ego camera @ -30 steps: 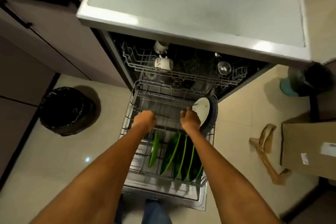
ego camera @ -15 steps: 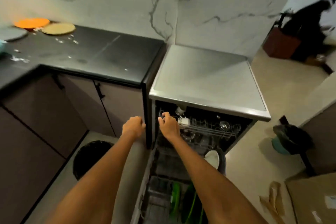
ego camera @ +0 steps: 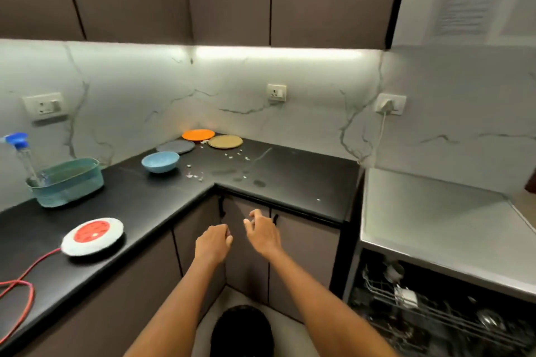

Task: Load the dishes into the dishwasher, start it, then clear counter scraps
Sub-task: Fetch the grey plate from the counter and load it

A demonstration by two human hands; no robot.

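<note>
Black stone worktop (ego camera: pixel 150 206) runs in an L through the middle of the frame, dishes still on it in the far corner: orange plate (ego camera: pixel 198 134) at the back, tan plate (ego camera: pixel 225 141) just right of it, grey plate (ego camera: pixel 175 146) left and nearer, blue bowl (ego camera: pixel 160 161) nearer again, all apart from each other. Pale scraps (ego camera: pixel 200 175) scattered on the worktop between bowl and tan plate, a few wet patches to their right. Both hands low centre, in the air in front of the lower cabinet doors (ego camera: pixel 246 255), holding nothing: left hand (ego camera: pixel 213 243) loosely curled, knuckles up; right hand (ego camera: pixel 262 232) just beside it, fingers spread and slightly bent. Hands close but not touching. Dishwasher (ego camera: pixel 435 240) at right edge, door open, upper rack (ego camera: pixel 441 316) in lower right corner with a mug and some metal items, blurred. Teal caddy (ego camera: pixel 66 181) at left on the worktop with a blue-capped bottle (ego camera: pixel 21 153) standing in it. Round white-and-red device (ego camera: pixel 92 236) lower left on the worktop, red cable (ego camera: pixel 20 284) trailing to the frame edge. Dark bin (ego camera: pixel 242 330) on the floor at bottom centre, between the forearms. Plug in the wall socket (ego camera: pixel 390 104) upper right, white lead hanging down.
</note>
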